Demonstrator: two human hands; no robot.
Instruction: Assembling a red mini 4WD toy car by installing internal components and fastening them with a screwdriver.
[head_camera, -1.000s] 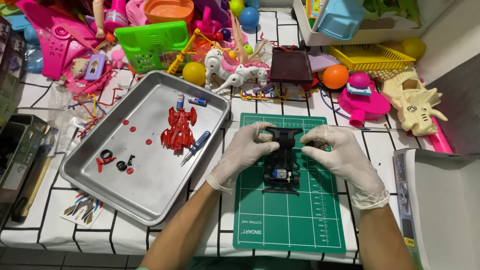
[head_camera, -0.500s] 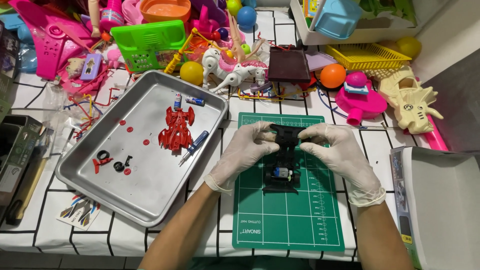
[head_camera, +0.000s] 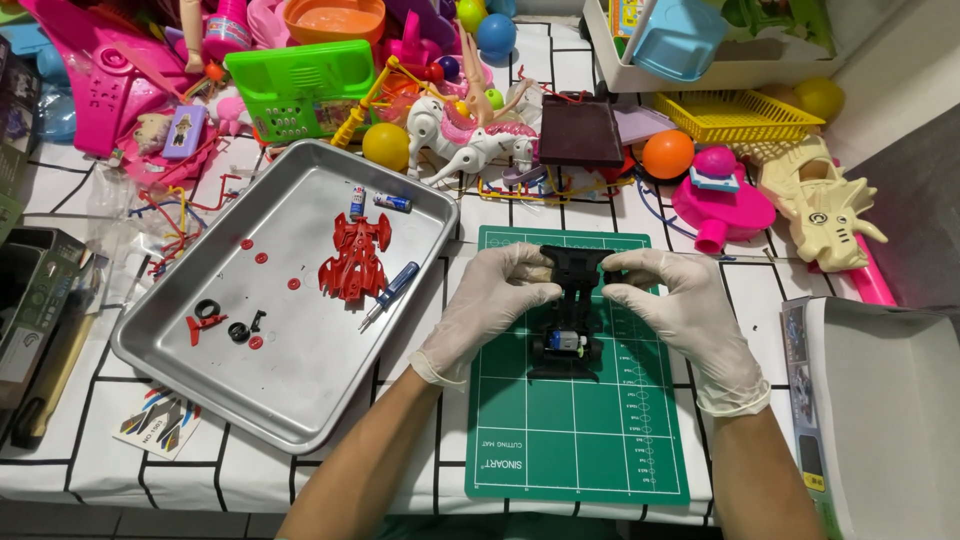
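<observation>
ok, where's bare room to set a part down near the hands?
Free: the lower half of the green cutting mat, below the black toy car chassis; the near-right floor of the metal tray, below the red car shell. Crowded: the toy pile along the far edge.

My hands hold the black toy car chassis (head_camera: 572, 300) over the green cutting mat (head_camera: 575, 430). Toward six o'clock the mat lies bare. At nine o'clock the metal tray (head_camera: 190, 370) walls me in; at twelve, a toy heap (head_camera: 480, 130); at three, a white box (head_camera: 885, 410) crowds the worktop (head_camera: 100, 460).
</observation>
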